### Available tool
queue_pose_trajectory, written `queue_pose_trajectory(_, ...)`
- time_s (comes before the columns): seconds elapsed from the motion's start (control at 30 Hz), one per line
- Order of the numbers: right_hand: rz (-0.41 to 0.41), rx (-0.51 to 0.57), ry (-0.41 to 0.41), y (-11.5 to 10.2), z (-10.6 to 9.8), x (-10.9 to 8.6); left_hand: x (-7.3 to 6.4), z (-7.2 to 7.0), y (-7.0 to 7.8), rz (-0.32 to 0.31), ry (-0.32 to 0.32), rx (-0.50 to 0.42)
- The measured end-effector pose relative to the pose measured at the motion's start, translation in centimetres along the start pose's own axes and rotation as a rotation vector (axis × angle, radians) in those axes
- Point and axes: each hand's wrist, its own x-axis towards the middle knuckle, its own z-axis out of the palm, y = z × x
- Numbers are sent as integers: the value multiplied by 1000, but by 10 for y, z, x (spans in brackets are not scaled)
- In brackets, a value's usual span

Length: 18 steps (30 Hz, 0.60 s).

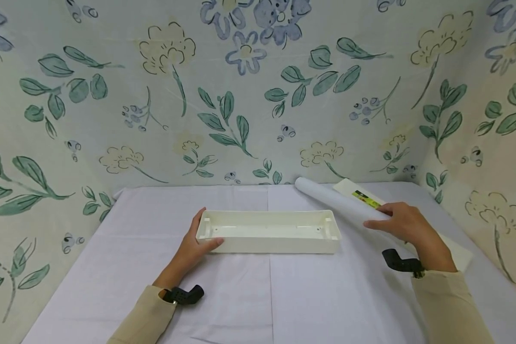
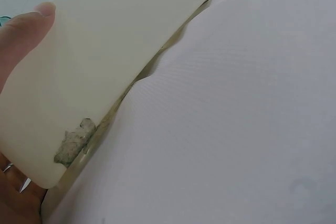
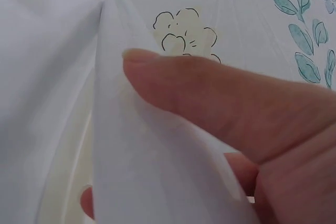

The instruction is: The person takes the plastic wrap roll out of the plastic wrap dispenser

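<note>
A long cream plastic box [image 1: 270,245], open at the top, sits in the middle of the table. My left hand [image 1: 191,248] grips its left end, thumb along the near wall and fingers round the far corner. In the left wrist view, the wall bears a grey rough patch [image 2: 76,141] low near the corner. My right hand [image 1: 406,224] holds a white roll of sheet [image 1: 331,197] across its middle. In the right wrist view the thumb lies over the roll [image 3: 136,129], and a fingertip shows at its other side.
Partly behind the roll lies a long cream panel [image 1: 457,251] with a yellow-green label [image 1: 367,198]. A white cloth [image 1: 236,301] covers the table. Floral curtains [image 1: 249,157] stand at the back and both sides.
</note>
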Motion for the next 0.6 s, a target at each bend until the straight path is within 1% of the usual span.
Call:
queue_pose_trajectory(0.27,22,-6,-15,0,1,1,1,0,-1,-6,-5,-4)
queue_pose_trajectory(0.6,17,-3,-44,3,3,3,1,0,0,-1,3,6)
